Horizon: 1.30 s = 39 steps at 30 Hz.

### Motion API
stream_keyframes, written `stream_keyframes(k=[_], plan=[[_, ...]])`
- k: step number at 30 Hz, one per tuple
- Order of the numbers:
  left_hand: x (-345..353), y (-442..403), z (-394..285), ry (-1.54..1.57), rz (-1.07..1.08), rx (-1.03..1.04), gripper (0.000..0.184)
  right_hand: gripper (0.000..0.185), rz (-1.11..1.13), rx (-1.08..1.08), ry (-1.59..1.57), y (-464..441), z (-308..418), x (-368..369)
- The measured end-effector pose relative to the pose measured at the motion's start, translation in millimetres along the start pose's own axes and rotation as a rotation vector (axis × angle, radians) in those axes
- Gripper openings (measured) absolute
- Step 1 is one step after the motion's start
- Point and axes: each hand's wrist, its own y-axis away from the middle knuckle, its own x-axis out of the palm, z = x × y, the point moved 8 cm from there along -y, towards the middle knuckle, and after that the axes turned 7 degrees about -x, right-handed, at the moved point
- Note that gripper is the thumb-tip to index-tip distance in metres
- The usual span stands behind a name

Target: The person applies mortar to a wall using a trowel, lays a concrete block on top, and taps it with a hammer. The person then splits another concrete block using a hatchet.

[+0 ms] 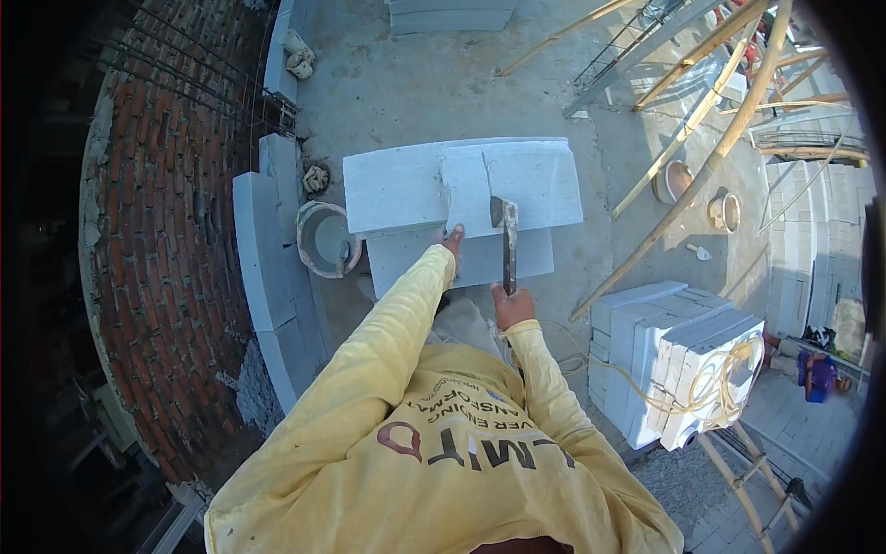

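White building blocks [392, 189] lie stacked in front of me, with the upper ones overlapping a lower block [535, 254]. My left hand [450, 242] grips the near edge of an upper white block [466, 185], its thumb pointing up at the edge and the other fingers mostly hidden. In my right hand [513, 308], closed round the handle, is a hammer [509, 249]. The hammer's head is over the block's near side, right of my left hand; whether it touches the surface I cannot tell.
A bucket [309, 263] with a tool in it stands left of the blocks, beside a low block wall [258, 249]. At right are a block stack [637, 360] with a coiled hose, slanting bamboo poles [711, 157] and two tubs [676, 180]. A person [817, 377] is at far right.
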Motion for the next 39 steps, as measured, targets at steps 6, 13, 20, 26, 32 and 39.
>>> stream_keyframes(k=[6, 13, 20, 26, 32, 39], plan=[[-1.9, 9.2, -13.0, -0.048, 0.004, -0.007, 0.073, 0.04, -0.172, -0.219, 0.01, 11.3, 75.0, -37.6], [-1.1, 12.6, -11.6, -0.042, 0.001, 0.006, 0.075, 0.023, -0.465, -0.935, -0.71, 55.4, 263.7, -139.4], [-0.2, 3.3, -7.9, -0.02, 0.013, 0.001, 0.08, 0.033, -0.113, -0.148, 0.25, -110.8, 55.2, -3.4], [-2.1, -5.5, -7.4, 0.015, 0.012, 0.05, 0.082, 0.025, -0.125, -0.215, -0.209, -83.9, 85.3, -25.0], [-1.6, -13.8, -5.2, -0.021, 0.022, 0.052, 0.08, 0.026, -0.413, -0.641, -0.446, -6.3, 209.6, -98.1], [-2.1, 2.6, -12.9, -0.056, 0.028, 0.02, 0.078, 0.035, -0.23, -0.272, 0.005, -88.4, 71.2, -13.4]])
